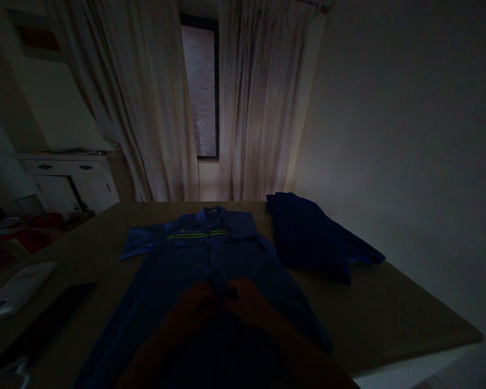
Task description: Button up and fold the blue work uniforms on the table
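A blue short-sleeved work shirt [178, 270] lies front up on the table, its collar at the far end. Yellow-green stripes and small lettering cross its chest. One sleeve spreads out to the left; the other seems folded over the chest on the right. My left hand [200, 302] is closed at the middle of the shirt front, fingertips on the opening edge. Just beside it, my right hand [243, 297] pinches the same edge from the other side. Dim light hides the fingertips' details, and any button between them cannot be made out.
A dark blue garment [308, 232] lies crumpled at the table's right side by the wall. On the left are a black phone or tablet [44, 324] and a white device [22, 286], with white cables. Behind the table [409, 319] hang curtains [259, 108].
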{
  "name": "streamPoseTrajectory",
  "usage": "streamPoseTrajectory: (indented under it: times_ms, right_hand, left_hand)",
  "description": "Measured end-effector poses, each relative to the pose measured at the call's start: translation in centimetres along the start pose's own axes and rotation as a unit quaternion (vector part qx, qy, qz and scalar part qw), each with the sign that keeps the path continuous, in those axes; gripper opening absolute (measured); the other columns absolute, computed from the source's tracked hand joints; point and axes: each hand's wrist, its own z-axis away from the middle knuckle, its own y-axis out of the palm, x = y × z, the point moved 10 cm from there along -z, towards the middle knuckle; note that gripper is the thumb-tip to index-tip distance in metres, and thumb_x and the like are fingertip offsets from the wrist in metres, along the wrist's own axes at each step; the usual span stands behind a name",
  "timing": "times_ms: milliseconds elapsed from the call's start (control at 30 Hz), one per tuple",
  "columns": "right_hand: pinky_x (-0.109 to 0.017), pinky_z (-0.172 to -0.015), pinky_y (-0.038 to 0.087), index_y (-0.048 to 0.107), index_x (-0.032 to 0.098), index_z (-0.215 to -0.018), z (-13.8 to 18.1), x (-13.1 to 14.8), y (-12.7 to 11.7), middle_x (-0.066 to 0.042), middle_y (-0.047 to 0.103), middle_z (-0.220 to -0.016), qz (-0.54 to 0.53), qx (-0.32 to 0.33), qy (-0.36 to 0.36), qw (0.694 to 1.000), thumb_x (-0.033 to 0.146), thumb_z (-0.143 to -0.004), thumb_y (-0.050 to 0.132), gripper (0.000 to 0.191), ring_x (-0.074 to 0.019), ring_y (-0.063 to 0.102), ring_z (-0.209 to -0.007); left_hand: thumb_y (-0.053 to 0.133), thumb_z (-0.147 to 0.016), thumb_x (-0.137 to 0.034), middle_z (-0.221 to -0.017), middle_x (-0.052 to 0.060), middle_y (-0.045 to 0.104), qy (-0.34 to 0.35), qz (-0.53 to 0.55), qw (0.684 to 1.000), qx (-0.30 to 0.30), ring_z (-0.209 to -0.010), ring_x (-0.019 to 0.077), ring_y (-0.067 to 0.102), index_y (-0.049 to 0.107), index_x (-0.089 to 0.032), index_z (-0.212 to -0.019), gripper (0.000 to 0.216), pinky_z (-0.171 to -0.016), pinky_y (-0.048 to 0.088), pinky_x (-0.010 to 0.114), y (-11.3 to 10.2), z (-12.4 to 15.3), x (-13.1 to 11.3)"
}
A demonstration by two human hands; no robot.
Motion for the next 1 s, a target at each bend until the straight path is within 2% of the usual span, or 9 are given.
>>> streamPoseTrajectory:
  times_ms: [133,300,433,567,700,833,1000]
  right_hand:
    - [-0.024,-0.059,0.031,0.068,0.016,-0.075,0.0,0.3,-0.1,0.002,0.064,-0.072,-0.05,0.004,-0.023,0.998,0.03,-0.083,0.074,0.016,-0.0127,0.054,-0.068]
    - [-0.022,-0.06,0.032,0.069,0.017,-0.08,0.1,0.5,-0.2,0.005,0.059,-0.071,-0.116,0.034,-0.067,0.99,0.019,-0.08,0.069,0.002,-0.0114,0.052,-0.069]
    - [-0.021,-0.061,0.034,0.069,0.017,-0.08,-0.1,-0.1,-0.6,0.005,0.059,-0.07,-0.165,0.025,-0.045,0.985,0.022,-0.079,0.071,0.005,-0.011,0.051,-0.067]
    - [-0.022,-0.059,0.035,0.069,0.017,-0.079,-0.1,-0.4,-0.9,0.004,0.061,-0.069,-0.157,0.005,-0.021,0.987,0.026,-0.079,0.073,0.01,-0.0116,0.052,-0.066]
    - [-0.022,-0.063,0.037,0.07,0.017,-0.084,0.1,0.1,-1.2,0.004,0.062,-0.073,-0.146,-0.009,-0.04,0.988,0.02,-0.078,0.071,0.006,-0.0129,0.054,-0.071]
    - [-0.022,-0.066,0.038,0.072,0.017,-0.094,0.1,0.0,-1.0,0.003,0.065,-0.079,-0.148,0.005,-0.037,0.988,0.011,-0.074,0.066,0.021,-0.0133,0.056,-0.075]
    - [-0.021,-0.064,0.037,0.073,0.018,-0.088,0.1,0.4,-1.4,0.004,0.065,-0.075,-0.157,0.008,-0.044,0.987,0.011,-0.077,0.062,0.017,-0.0124,0.056,-0.071]
  left_hand:
    - [0.059,-0.091,-0.023,-0.099,0.003,0.069,0.005,-0.003,1.0,-0.024,-0.094,0.0186,0.063,0.07,-0.022,-0.092,0.011,-0.083,0.045,0.029,-0.6,0.2,-0.8]
    - [0.058,-0.092,-0.027,-0.095,0.003,0.071,-0.033,-0.02,0.998,-0.05,-0.089,0.019,0.064,0.069,-0.021,-0.093,0.013,-0.08,0.044,0.029,-1.3,0.2,0.0]
    - [0.057,-0.089,-0.024,-0.089,0.002,0.071,-0.045,-0.008,0.997,-0.057,-0.083,0.0179,0.065,0.067,-0.021,-0.091,0.011,-0.075,0.043,0.028,-1.7,0.4,-0.4]
    - [0.056,-0.089,-0.026,-0.084,0.001,0.068,-0.035,-0.001,0.996,-0.08,-0.077,0.0168,0.062,0.062,-0.021,-0.088,0.008,-0.071,0.043,0.027,-2.4,0.7,-1.8]
    - [0.056,-0.09,-0.029,-0.082,0.0,0.066,-0.03,0.008,0.995,-0.09,-0.075,0.0158,0.061,0.061,-0.022,-0.088,0.009,-0.07,0.043,0.026,-2.5,0.8,-2.1]
    - [0.056,-0.091,-0.03,-0.082,0.0,0.067,-0.013,0.02,0.996,-0.088,-0.075,0.0155,0.061,0.062,-0.022,-0.088,0.01,-0.072,0.045,0.027,-2.6,0.8,-2.2]
    - [0.057,-0.091,-0.032,-0.084,0.0,0.068,-0.01,0.023,0.996,-0.089,-0.077,0.016,0.063,0.064,-0.022,-0.089,0.012,-0.072,0.045,0.027,-2.7,0.8,-2.3]
